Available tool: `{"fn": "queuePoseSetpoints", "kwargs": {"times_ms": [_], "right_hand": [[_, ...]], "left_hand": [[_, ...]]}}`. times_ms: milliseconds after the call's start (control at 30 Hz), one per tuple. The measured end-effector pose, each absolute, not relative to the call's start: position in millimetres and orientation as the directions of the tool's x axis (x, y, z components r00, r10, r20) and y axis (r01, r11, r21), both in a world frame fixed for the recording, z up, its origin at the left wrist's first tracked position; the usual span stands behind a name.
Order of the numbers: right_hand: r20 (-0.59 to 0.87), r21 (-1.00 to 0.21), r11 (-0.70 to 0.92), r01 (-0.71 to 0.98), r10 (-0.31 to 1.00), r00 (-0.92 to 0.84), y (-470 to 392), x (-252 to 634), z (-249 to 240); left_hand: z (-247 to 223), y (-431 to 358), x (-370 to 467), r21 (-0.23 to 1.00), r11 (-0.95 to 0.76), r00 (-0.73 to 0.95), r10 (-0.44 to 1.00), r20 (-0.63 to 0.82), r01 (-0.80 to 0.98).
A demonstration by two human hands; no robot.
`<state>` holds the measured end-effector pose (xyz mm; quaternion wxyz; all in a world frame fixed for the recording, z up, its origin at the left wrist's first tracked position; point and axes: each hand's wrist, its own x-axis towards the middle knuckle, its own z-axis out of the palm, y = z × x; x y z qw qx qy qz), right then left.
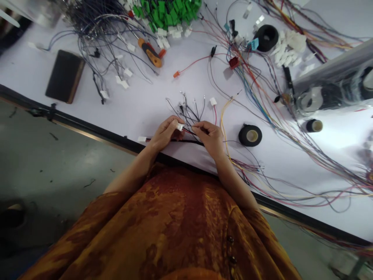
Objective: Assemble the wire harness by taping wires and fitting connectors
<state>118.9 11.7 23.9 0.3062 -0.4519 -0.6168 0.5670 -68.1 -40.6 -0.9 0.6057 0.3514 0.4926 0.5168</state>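
Left hand [165,134] grasps a small white plastic connector [180,126] between thumb and fingers, just above the near edge of the long white table [128,111]. Right hand [211,137] is closed to a pinch beside it, the fingertips on what looks like a thin wire [189,127], mostly hidden by the fingers.

Close about them the table is crowded. A long black-sleeved cable [189,141] runs under both hands along the near edge, ending left of them in a white plastic plug [142,139]. Thin black wires with metal tips [186,111] fan out toward the far edge, right in front of the fingers, with a white connector on a red wire [213,102] beside them. A loose yellow wire [222,116] curves past the right hand toward the near edge, and a black roll of tape [250,135] lies farther right.

Toward the far edge are an orange-and-black-handled tool [149,52] and a heap of green plastic connectors [171,11]. A dark rectangular case [64,76] lies near the left part of the near edge. Long multicoloured wires [262,112] sprawl from the far edge across the right half, close to a clear-wrapped roll [323,97] by the right end
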Motion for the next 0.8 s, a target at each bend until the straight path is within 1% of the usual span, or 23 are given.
{"fn": "queuePoseSetpoints", "kwargs": {"times_ms": [167,333,433,533,700,800], "right_hand": [[-0.104,-0.968,0.009,0.249,0.892,-0.44,11.5,114.4,20.4],[0.014,-0.949,0.151,0.278,0.898,-0.441,10.2,113.5,24.6],[0.068,-0.944,0.195,0.265,0.904,-0.423,8.7,111.4,27.1],[0.082,-0.947,0.202,0.249,0.904,-0.419,8.0,109.5,28.8],[0.037,-0.946,0.169,0.276,0.903,-0.427,8.3,109.5,29.0],[0.034,-0.954,0.157,0.257,0.903,-0.428,7.8,109.8,27.3]], "left_hand": [[-0.9,-40.5,-68.0,0.934,0.223,-0.004,0.972,-0.234,-0.28],[-3.5,-41.4,-67.8,0.941,0.217,-0.025,0.973,-0.231,-0.259],[-4.8,-41.4,-67.8,0.941,0.209,-0.021,0.975,-0.222,-0.265],[-4.7,-41.3,-67.7,0.946,0.201,-0.017,0.977,-0.212,-0.255],[-4.5,-42.3,-67.6,0.943,0.214,-0.017,0.974,-0.226,-0.257],[-6.4,-42.6,-68.2,0.938,0.218,-0.012,0.973,-0.23,-0.27]]}}
